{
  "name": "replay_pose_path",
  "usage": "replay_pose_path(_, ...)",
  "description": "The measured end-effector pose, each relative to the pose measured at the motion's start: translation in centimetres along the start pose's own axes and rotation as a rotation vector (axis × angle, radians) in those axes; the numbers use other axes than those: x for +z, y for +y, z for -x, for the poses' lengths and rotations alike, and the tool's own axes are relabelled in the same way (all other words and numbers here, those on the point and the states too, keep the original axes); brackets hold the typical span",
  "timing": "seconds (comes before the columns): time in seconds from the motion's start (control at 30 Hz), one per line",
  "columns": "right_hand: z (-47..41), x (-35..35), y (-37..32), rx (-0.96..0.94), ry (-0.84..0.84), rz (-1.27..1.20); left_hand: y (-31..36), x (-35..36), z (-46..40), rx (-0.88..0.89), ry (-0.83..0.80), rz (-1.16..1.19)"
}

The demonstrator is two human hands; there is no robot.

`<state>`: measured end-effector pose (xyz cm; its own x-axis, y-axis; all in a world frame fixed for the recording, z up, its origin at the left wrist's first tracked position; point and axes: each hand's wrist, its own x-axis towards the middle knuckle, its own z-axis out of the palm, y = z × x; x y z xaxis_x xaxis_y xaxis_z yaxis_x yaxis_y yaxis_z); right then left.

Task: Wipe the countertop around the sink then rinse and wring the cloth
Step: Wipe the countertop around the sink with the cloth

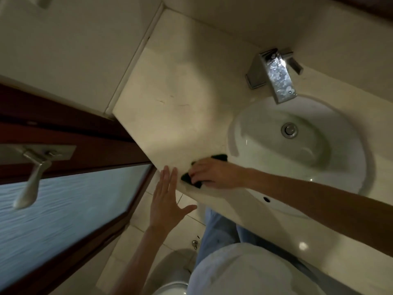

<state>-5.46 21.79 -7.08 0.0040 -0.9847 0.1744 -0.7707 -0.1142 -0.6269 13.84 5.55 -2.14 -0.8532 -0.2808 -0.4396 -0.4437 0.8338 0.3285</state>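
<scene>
Both forearms bare to the frame edge; no sleeves, watch, rings or bands visible. Left hand (168, 201) and right hand (214, 174) both bare, no gloves. Lower centre of the frame: a pale, whitish top (244, 271) over the torso, fabric slightly blurred. Just above it, light blue trousers (219, 231), loose with soft folds. Feet are not visible.

My single head-worn wide-angle view looks steeply down from above the desk (174, 99), tilted so its edge runs diagonally; the sink (297, 145) and faucet (276, 75) sit right of centre, both hands close below the lens, a door handle (32, 179) at left, floor tiles beneath.
</scene>
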Motion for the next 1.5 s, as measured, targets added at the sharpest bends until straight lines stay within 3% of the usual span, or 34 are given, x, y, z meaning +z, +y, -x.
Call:
replay_pose_path(0.07,2.7,2.0,-2.2,-0.045,-0.095,0.018,-0.1,0.1,0.0,0.007,0.017,0.013)
replay_pose_path(0.13,3.4,2.0,-1.4,-0.044,-0.085,0.032,-0.1,0.3,-0.1,0.009,0.021,0.015)
replay_pose_path(0.27,1.0,-3.9,4.7,0.155,0.299,0.074,0.1,0.6,-0.3,-0.007,0.007,-0.007)
replay_pose_path(0.33,-0.5,-7.3,7.3,0.304,0.359,0.076,0.3,0.7,-0.3,-0.017,0.000,-0.018)
replay_pose_path(0.43,-0.7,-7.9,6.6,0.310,0.275,0.084,0.3,0.6,-0.2,-0.022,-0.012,-0.026)
replay_pose_path(0.63,9.1,2.1,-5.8,0.186,-0.041,-0.060,0.6,0.1,-0.1,0.034,-0.034,-0.087)
replay_pose_path(0.7,12.5,3.7,-8.0,0.227,-0.020,-0.099,2.0,0.3,0.0,0.105,-0.049,-0.096)
replay_pose_path(0.8,17.6,1.9,-10.7,0.534,0.323,-0.055,5.4,1.4,-0.3,0.250,-0.094,-0.098)
replay_pose_path(0.87,21.3,-0.3,-13.1,0.897,0.620,-0.041,8.4,2.9,-0.5,0.299,-0.112,-0.106)
replay_pose_path(0.97,27.8,-1.8,-17.1,1.458,1.015,-0.020,12.5,5.0,-0.6,0.234,-0.152,-0.118)
replay_pose_path(1.03,32.8,-1.1,-19.2,1.719,1.123,0.031,13.9,6.0,-0.5,0.198,-0.183,-0.184)
replay_pose_path(1.1,37.5,0.7,-20.5,1.833,1.109,0.008,14.2,6.4,-0.4,0.192,-0.185,-0.204)
replay_pose_path(1.17,39.8,2.8,-21.1,1.864,1.035,-0.004,14.0,6.4,-0.5,0.196,-0.170,-0.208)
replay_pose_path(1.3,36.3,4.8,-20.3,1.839,1.095,0.057,14.1,6.4,-0.5,0.199,-0.172,-0.269)
replay_pose_path(1.37,32.8,5.5,-18.9,1.683,1.034,0.091,14.3,6.4,-0.4,0.200,-0.179,-0.286)
replay_pose_path(1.5,26.8,5.8,-16.0,1.162,0.790,0.089,14.7,6.0,-0.3,0.201,-0.205,-0.311)
